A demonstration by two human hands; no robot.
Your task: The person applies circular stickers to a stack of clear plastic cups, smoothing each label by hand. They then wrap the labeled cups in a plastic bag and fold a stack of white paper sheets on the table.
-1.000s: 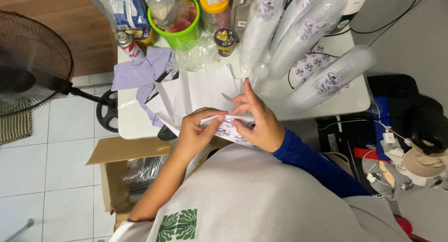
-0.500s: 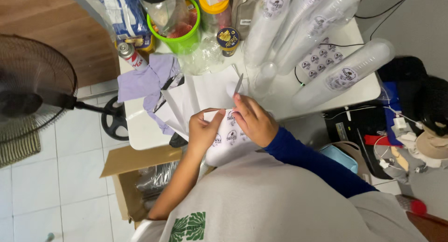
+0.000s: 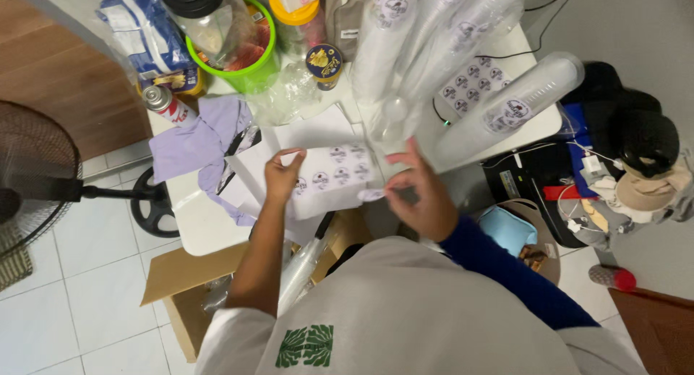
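Note:
My left hand [image 3: 280,174] grips the left edge of a white sticker sheet [image 3: 331,181] printed with round labels, held flat over the near edge of the white table [image 3: 195,223]. My right hand [image 3: 418,191] is just right of the sheet, thumb and forefinger pinched on a small round sticker [image 3: 371,195] at the sheet's lower right corner. Long stacks of clear plastic cups [image 3: 506,111] with round stickers on them lie across the table just beyond my right hand.
A lilac cloth [image 3: 195,140], a green bowl [image 3: 242,57], a spray can [image 3: 165,104], a small tin [image 3: 324,60] and more sticker sheets [image 3: 473,82] crowd the table. A cardboard box [image 3: 188,288] sits below it. A black fan [image 3: 36,180] stands left; bags and clutter lie right.
The sheet was held bunched close to my body; now it is spread flat. My right hand has moved off to the sheet's right corner with a sticker pinched in it.

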